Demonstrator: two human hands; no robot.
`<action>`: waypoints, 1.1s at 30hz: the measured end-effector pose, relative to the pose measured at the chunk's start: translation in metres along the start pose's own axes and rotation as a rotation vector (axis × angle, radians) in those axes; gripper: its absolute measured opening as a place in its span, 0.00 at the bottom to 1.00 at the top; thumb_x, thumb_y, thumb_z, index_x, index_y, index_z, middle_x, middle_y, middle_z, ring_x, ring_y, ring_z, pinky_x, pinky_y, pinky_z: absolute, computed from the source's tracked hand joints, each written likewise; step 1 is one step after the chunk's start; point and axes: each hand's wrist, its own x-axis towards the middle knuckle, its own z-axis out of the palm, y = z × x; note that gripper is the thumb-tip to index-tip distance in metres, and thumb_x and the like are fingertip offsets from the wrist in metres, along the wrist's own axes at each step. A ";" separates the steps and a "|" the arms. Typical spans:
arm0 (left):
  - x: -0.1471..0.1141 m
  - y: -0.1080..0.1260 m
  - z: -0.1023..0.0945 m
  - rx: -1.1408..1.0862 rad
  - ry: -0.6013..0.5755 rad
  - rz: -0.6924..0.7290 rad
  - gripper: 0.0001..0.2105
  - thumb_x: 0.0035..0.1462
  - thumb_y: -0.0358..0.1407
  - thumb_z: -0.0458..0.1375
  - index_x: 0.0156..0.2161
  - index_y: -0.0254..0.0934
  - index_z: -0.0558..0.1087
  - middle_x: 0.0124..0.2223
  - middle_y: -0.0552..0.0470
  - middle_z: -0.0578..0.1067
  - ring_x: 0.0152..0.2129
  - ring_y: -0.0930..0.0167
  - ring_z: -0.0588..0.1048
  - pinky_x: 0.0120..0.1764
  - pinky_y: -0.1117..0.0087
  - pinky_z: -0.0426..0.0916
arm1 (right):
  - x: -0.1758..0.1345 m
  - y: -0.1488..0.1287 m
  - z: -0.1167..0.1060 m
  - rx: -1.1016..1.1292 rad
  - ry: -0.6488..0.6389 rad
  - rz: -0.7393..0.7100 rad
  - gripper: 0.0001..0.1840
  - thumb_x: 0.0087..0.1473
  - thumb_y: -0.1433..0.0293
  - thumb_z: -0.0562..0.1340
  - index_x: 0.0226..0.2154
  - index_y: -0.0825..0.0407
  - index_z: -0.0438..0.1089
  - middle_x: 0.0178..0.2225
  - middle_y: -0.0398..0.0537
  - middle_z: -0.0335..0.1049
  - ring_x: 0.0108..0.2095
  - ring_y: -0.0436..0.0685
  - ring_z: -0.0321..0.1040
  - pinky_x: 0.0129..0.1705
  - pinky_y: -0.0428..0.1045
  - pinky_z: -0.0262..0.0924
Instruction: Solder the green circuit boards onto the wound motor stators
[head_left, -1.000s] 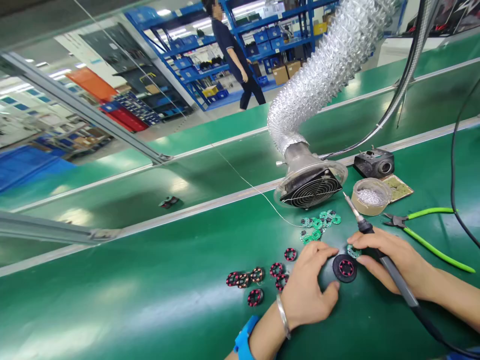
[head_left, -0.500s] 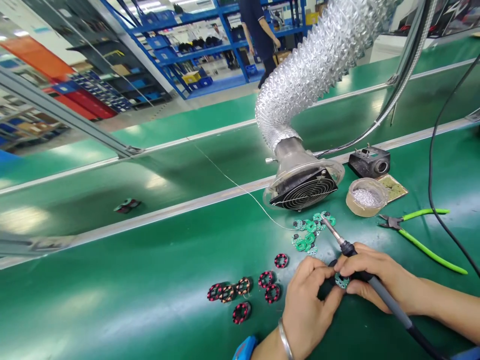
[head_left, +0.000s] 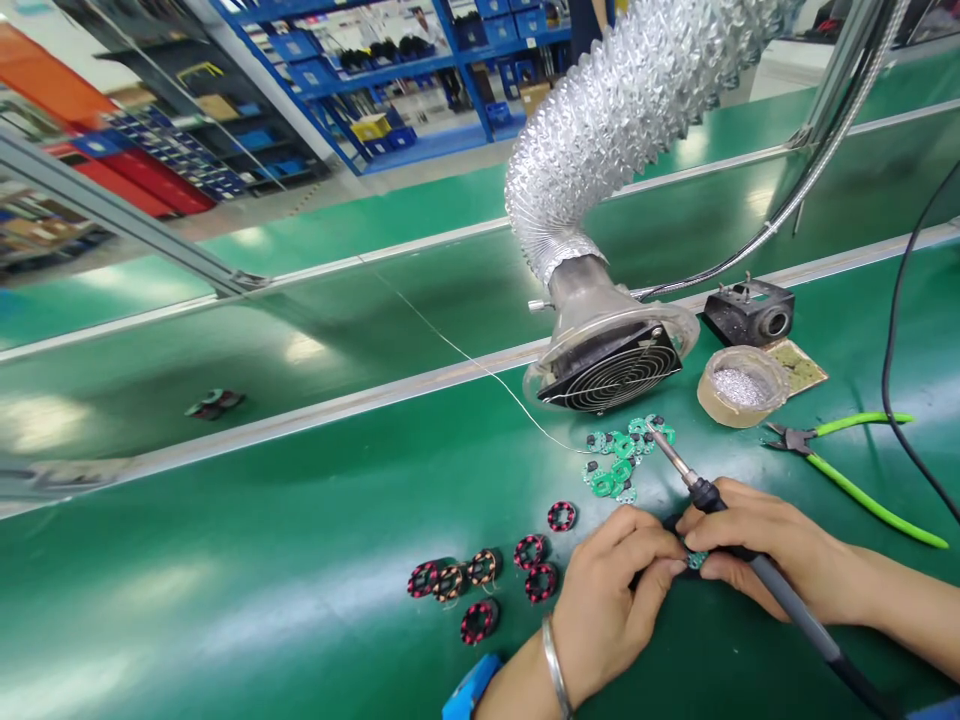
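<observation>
Soldering iron (head_left: pixel 780 592): gripped in right hand (head_left: pixel 795 545), lower right of frame, tip angled up-left
Ring circuit board (head_left: pixel 697 561): pinched by same hand, lower right
Left hand (head_left: pixel 619 580): curled narrow beside board, hold hidden, impossible to judge

held board (head_left: pixel 697 560): green | iron handle (head_left: pixel 784 588): black-grey | rings (head_left: pixel 471 637): pink/orange-black, banded

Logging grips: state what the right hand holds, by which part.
The right hand holds a soldering iron by its handle and a green board by its edge.
</observation>
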 end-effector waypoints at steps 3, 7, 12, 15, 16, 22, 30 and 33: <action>0.002 0.001 0.001 0.004 -0.009 -0.037 0.04 0.57 0.26 0.56 0.35 0.36 0.72 0.33 0.50 0.73 0.28 0.73 0.72 0.32 0.74 0.68 | 0.000 -0.002 -0.001 -0.026 0.000 -0.008 0.17 0.59 0.78 0.58 0.50 0.51 0.61 0.44 0.51 0.70 0.41 0.55 0.66 0.42 0.51 0.64; 0.004 0.002 0.004 0.014 -0.011 -0.076 0.05 0.55 0.26 0.55 0.32 0.36 0.70 0.30 0.52 0.72 0.25 0.74 0.70 0.30 0.75 0.67 | 0.000 -0.010 0.000 -0.093 0.077 -0.048 0.19 0.57 0.81 0.57 0.50 0.51 0.62 0.45 0.53 0.70 0.41 0.55 0.66 0.43 0.52 0.64; 0.004 0.002 0.004 0.039 0.004 -0.091 0.05 0.54 0.26 0.54 0.31 0.37 0.70 0.29 0.52 0.72 0.25 0.73 0.70 0.28 0.76 0.67 | 0.001 -0.014 0.002 -0.204 0.068 -0.144 0.16 0.58 0.79 0.55 0.48 0.51 0.64 0.41 0.52 0.72 0.36 0.53 0.67 0.38 0.51 0.64; 0.002 0.000 0.002 0.068 0.006 -0.064 0.05 0.55 0.26 0.54 0.32 0.36 0.70 0.30 0.51 0.72 0.25 0.73 0.71 0.29 0.76 0.67 | 0.001 -0.014 0.003 -0.243 0.050 -0.138 0.16 0.60 0.77 0.55 0.49 0.50 0.64 0.39 0.51 0.73 0.35 0.54 0.68 0.37 0.51 0.64; 0.001 0.000 0.001 0.083 0.007 -0.038 0.05 0.56 0.26 0.55 0.32 0.36 0.70 0.30 0.51 0.73 0.26 0.73 0.71 0.29 0.76 0.67 | 0.001 -0.015 0.002 -0.248 0.046 -0.133 0.16 0.60 0.77 0.55 0.50 0.50 0.64 0.38 0.51 0.73 0.34 0.54 0.68 0.36 0.51 0.64; -0.004 -0.006 -0.002 0.266 -0.012 0.176 0.06 0.60 0.25 0.53 0.37 0.36 0.70 0.33 0.50 0.74 0.30 0.71 0.74 0.34 0.74 0.70 | -0.003 -0.021 0.000 -0.216 0.163 -0.072 0.20 0.59 0.79 0.54 0.53 0.50 0.63 0.37 0.50 0.74 0.34 0.56 0.71 0.38 0.53 0.66; -0.007 -0.007 -0.002 0.491 -0.049 0.270 0.06 0.64 0.29 0.49 0.41 0.36 0.68 0.35 0.50 0.76 0.28 0.71 0.76 0.31 0.73 0.72 | -0.022 -0.026 -0.003 -0.299 0.351 0.059 0.22 0.55 0.84 0.56 0.50 0.49 0.66 0.35 0.48 0.75 0.31 0.56 0.70 0.33 0.53 0.66; -0.006 -0.006 -0.003 0.520 -0.044 0.297 0.07 0.65 0.29 0.48 0.41 0.36 0.68 0.35 0.50 0.76 0.28 0.71 0.76 0.31 0.73 0.72 | -0.031 -0.023 -0.002 -0.307 0.365 0.095 0.21 0.55 0.84 0.57 0.49 0.49 0.67 0.38 0.48 0.76 0.31 0.55 0.68 0.31 0.51 0.65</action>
